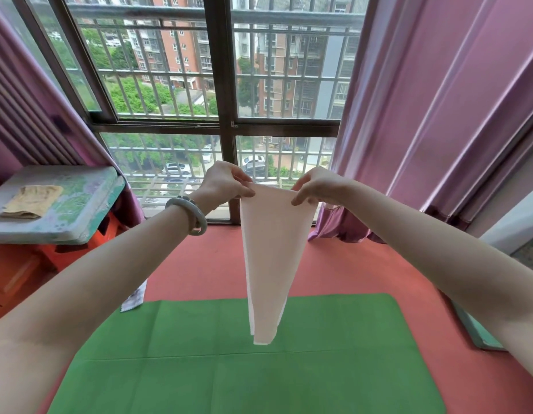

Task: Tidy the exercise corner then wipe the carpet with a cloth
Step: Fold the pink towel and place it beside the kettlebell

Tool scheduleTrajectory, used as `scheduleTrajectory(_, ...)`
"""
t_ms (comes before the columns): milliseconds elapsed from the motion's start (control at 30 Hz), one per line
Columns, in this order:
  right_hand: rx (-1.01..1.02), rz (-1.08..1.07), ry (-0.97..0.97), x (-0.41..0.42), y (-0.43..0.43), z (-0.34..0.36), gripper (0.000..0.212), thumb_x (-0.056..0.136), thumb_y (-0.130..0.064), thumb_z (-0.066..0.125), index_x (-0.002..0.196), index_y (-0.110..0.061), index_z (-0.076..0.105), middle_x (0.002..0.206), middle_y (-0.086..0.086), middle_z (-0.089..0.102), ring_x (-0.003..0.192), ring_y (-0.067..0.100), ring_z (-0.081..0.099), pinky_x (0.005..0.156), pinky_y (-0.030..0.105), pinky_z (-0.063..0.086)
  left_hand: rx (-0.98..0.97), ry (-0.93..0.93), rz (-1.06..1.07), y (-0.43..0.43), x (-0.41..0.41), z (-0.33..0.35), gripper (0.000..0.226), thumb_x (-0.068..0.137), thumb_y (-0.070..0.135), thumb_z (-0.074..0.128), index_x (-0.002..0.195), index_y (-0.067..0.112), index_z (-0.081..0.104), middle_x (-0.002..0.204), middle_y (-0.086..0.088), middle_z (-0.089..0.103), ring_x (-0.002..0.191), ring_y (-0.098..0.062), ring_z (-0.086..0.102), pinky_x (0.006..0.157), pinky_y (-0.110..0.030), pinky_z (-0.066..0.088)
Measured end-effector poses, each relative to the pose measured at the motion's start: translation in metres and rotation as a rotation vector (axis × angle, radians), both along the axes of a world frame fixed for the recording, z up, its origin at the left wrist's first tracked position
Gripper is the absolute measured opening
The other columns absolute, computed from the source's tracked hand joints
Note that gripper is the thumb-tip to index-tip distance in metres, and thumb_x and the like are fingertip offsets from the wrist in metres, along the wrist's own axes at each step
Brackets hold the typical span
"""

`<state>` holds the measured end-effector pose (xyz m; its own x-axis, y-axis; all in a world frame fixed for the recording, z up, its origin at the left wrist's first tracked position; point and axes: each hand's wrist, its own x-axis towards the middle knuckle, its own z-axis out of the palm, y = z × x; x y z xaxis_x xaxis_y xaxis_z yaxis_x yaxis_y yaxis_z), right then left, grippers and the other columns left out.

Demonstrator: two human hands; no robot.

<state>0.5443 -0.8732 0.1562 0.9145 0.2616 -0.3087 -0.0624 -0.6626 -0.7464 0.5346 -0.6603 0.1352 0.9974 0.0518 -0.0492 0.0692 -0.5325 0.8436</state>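
Note:
A pale pink cloth [271,249] hangs folded in the air in front of the window. My left hand [225,182] pinches its top left corner and my right hand [314,186] pinches its top right corner. The cloth's lower end dangles above a green mat [229,369] spread on the red carpet [348,264].
At the left, a low table [80,204] carries a folded yellow cloth [30,201], with orange furniture [20,273] below it. Pink curtains [438,115] hang on both sides of the barred window [220,85]. A small patterned rag [133,300] lies at the mat's far left corner. A teal-edged board [480,333] lies at the right.

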Motion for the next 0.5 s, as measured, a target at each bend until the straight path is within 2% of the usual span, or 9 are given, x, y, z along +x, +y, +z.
scheduleTrajectory(67, -0.016, -0.012, -0.037, 0.001, 0.0, 0.001, 0.027, 0.074, 0.006, 0.067, 0.101, 0.009, 0.066, 0.069, 0.008, 0.057, 0.057, 0.016, 0.048, 0.046, 0.016, 0.043, 0.001, -0.015, 0.023, -0.003, -0.001, 0.001, 0.025, 0.067, 0.002, 0.081, 0.09, 0.005, 0.071, 0.078, -0.007, 0.067, 0.075, -0.018, 0.065, 0.069, -0.027, 0.057)
scheduleTrajectory(100, -0.026, -0.018, -0.058, 0.002, 0.001, 0.0, 0.026, 0.074, 0.004, 0.068, 0.1, 0.007, 0.066, 0.075, 0.01, 0.059, 0.064, 0.018, 0.051, 0.053, 0.02, 0.047, 0.005, -0.02, 0.025, -0.003, 0.0, 0.0, 0.023, 0.068, 0.004, 0.081, 0.089, 0.006, 0.071, 0.08, -0.008, 0.068, 0.077, -0.018, 0.066, 0.071, -0.029, 0.057)
scheduleTrajectory(167, -0.076, -0.03, -0.117, 0.004, 0.002, 0.0, 0.024, 0.073, -0.003, 0.072, 0.097, 0.001, 0.069, 0.091, 0.015, 0.064, 0.084, 0.025, 0.058, 0.077, 0.035, 0.053, 0.056, -0.05, 0.024, -0.006, -0.001, 0.0, 0.018, 0.071, 0.012, 0.08, 0.086, 0.009, 0.071, 0.078, -0.001, 0.065, 0.076, -0.012, 0.061, 0.07, -0.027, 0.052)
scheduleTrajectory(233, -0.146, -0.008, -0.177, 0.005, 0.002, 0.003, 0.02, 0.071, -0.008, 0.074, 0.091, -0.005, 0.072, 0.101, 0.015, 0.068, 0.1, 0.026, 0.062, 0.088, 0.036, 0.05, 0.094, -0.107, 0.018, -0.007, -0.003, 0.001, 0.014, 0.073, 0.016, 0.079, 0.084, 0.012, 0.072, 0.073, 0.004, 0.059, 0.072, -0.006, 0.053, 0.067, -0.024, 0.042)
scheduleTrajectory(333, -0.225, 0.074, -0.188, 0.003, 0.0, 0.011, 0.018, 0.074, -0.009, 0.073, 0.091, -0.005, 0.073, 0.096, 0.012, 0.069, 0.096, 0.021, 0.061, 0.081, 0.026, 0.046, 0.037, -0.135, -0.079, -0.006, -0.004, 0.0, 0.011, 0.078, 0.012, 0.074, 0.088, 0.008, 0.07, 0.078, -0.001, 0.064, 0.074, -0.007, 0.057, 0.072, -0.023, 0.043)
scheduleTrajectory(400, -0.255, 0.109, -0.184, 0.001, -0.004, 0.017, 0.018, 0.075, -0.009, 0.073, 0.093, -0.005, 0.073, 0.093, 0.008, 0.067, 0.092, 0.018, 0.06, 0.079, 0.023, 0.042, 0.022, -0.143, -0.132, -0.006, -0.007, 0.0, 0.009, 0.081, 0.009, 0.071, 0.088, 0.006, 0.069, 0.078, -0.002, 0.065, 0.073, -0.009, 0.06, 0.07, -0.021, 0.047)
scheduleTrajectory(500, -0.301, 0.144, -0.199, -0.001, -0.009, 0.023, 0.014, 0.075, -0.01, 0.075, 0.088, -0.007, 0.073, 0.078, 0.002, 0.066, 0.077, 0.01, 0.059, 0.065, 0.016, 0.045, -0.102, -0.144, -0.171, -0.009, -0.011, 0.001, 0.007, 0.082, 0.003, 0.069, 0.08, 0.009, 0.066, 0.076, -0.01, 0.068, 0.075, -0.024, 0.067, 0.076, -0.033, 0.058)
